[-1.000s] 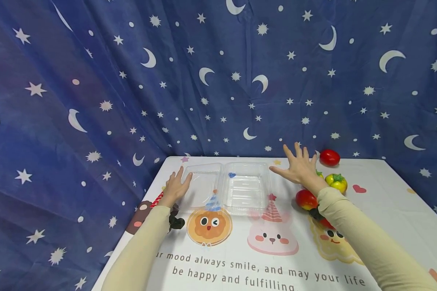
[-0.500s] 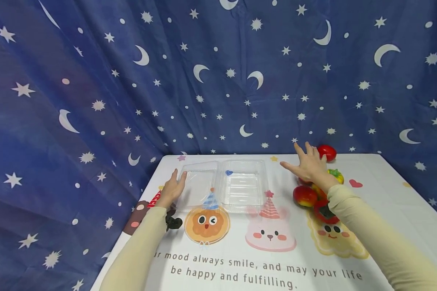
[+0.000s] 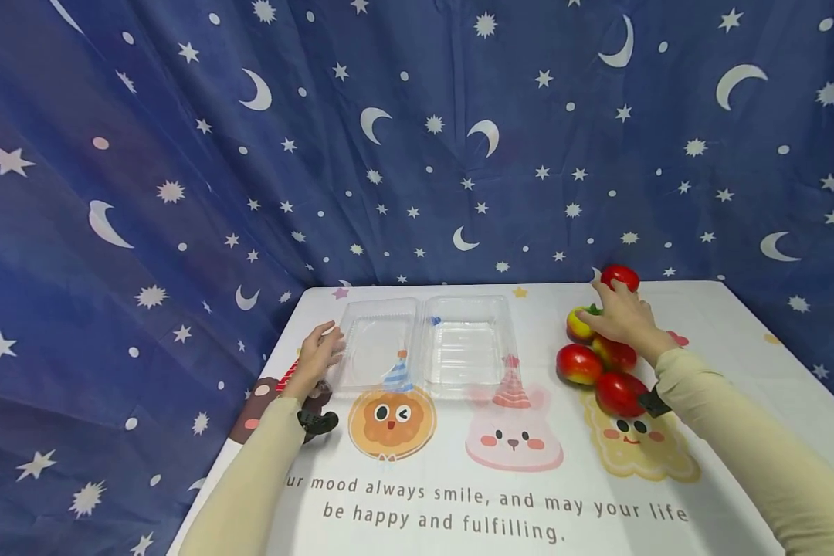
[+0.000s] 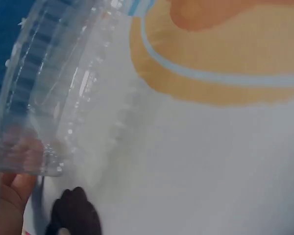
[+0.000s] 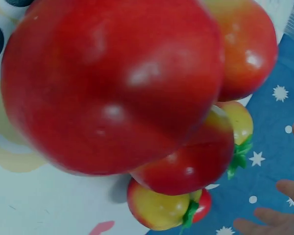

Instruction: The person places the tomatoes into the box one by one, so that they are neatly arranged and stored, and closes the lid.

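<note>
A clear plastic clamshell box lies unfolded on the table, its lid [image 3: 381,351] on the left and its ribbed base [image 3: 467,351] on the right. My left hand [image 3: 314,359] is at the lid's left edge, fingers loosely bent; in the left wrist view its fingertips show through the plastic. On the right, my right hand [image 3: 624,315] reaches over a cluster of fruit, fingertips close to the rearmost red fruit [image 3: 620,276]. Beneath it sit smooth red-and-yellow fruits [image 3: 579,364] and a yellow one with green leaves [image 3: 578,324]. In the right wrist view, spread fingers [image 5: 274,220] hold nothing.
A white tablecloth [image 3: 417,494] with cartoon prints and lettering covers the table. A blue curtain [image 3: 417,154] with moons and stars hangs behind and at the left. Another red fruit [image 3: 621,394] is nearest the front. Dark devices are strapped to both wrists.
My right hand has moved right and its fingers have come down toward the rear red fruit. The left hand has shifted slightly left, fingers now pointing at the lid. The head view has tilted down.
</note>
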`<act>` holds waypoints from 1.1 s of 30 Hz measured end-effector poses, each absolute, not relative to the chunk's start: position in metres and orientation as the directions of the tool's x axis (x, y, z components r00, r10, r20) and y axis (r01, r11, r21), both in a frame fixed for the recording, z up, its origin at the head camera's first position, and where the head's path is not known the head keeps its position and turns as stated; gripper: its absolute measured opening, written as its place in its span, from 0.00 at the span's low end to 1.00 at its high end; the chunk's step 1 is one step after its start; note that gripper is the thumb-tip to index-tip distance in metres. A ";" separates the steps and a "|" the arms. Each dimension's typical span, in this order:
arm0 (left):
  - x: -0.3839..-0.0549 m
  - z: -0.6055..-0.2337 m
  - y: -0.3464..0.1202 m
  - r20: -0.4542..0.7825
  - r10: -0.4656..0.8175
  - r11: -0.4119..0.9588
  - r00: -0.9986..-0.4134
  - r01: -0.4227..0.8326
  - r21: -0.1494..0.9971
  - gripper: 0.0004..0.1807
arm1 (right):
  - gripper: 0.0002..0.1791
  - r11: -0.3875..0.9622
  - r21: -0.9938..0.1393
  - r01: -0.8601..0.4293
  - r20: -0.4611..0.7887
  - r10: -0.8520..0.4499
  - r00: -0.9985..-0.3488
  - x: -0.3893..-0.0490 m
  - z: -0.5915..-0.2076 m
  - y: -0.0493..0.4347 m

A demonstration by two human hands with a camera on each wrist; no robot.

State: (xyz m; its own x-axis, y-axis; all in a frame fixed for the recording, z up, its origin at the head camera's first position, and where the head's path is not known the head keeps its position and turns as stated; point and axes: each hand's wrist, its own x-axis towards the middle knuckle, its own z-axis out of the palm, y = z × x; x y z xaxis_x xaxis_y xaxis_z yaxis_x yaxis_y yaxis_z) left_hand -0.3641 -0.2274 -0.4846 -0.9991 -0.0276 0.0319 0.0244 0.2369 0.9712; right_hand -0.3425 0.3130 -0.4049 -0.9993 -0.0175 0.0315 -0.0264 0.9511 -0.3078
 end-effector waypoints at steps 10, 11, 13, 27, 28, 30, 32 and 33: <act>-0.366 -0.500 -0.236 -0.068 -0.058 -0.081 -0.996 -0.063 0.995 0.28 | 0.40 0.936 -0.353 0.005 -0.038 -0.009 -0.999 -0.351 -0.412 0.315; -0.367 -0.499 -0.236 -0.067 -0.059 -0.102 -0.996 -0.061 0.993 0.28 | 0.40 0.932 -0.362 0.014 -0.048 -0.004 -0.999 -0.353 -0.413 0.315; -0.369 -0.498 -0.236 -0.061 -0.058 -0.159 -0.996 -0.052 0.986 0.28 | 0.39 0.925 -0.378 0.028 -0.068 0.003 -0.998 -0.356 -0.413 0.316; -0.368 -0.508 -0.251 -0.099 0.165 -0.485 -0.981 -0.168 0.858 0.33 | 0.34 0.935 -0.347 0.078 -0.174 0.018 -0.985 -0.375 -0.423 0.326; -0.368 -0.508 -0.252 -0.090 0.172 -0.487 -0.981 -0.164 0.858 0.33 | 0.35 0.935 -0.345 0.080 -0.182 0.017 -0.983 -0.376 -0.422 0.325; -0.369 -0.508 -0.254 -0.069 0.180 -0.489 -0.981 -0.151 0.859 0.33 | 0.37 0.934 -0.349 0.076 -0.189 0.009 -0.982 -0.379 -0.419 0.323; -0.369 -0.509 -0.254 -0.056 0.197 -0.487 -0.979 -0.147 0.861 0.32 | 0.37 0.934 -0.348 0.076 -0.202 0.004 -0.979 -0.379 -0.419 0.323; -0.369 -0.510 -0.254 -0.052 0.204 -0.492 -0.978 -0.148 0.858 0.32 | 0.37 0.934 -0.348 0.076 -0.205 0.003 -0.979 -0.379 -0.419 0.322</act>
State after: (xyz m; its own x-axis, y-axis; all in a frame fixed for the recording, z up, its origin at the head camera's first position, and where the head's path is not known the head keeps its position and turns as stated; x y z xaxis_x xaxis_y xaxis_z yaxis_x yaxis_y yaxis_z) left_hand -0.3692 -0.2541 -0.5096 -0.9776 0.2038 -0.0522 -0.1485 -0.4925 0.8576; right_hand -0.3791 0.3221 -0.4188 -0.9787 0.0035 -0.2054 0.0763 0.9344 -0.3478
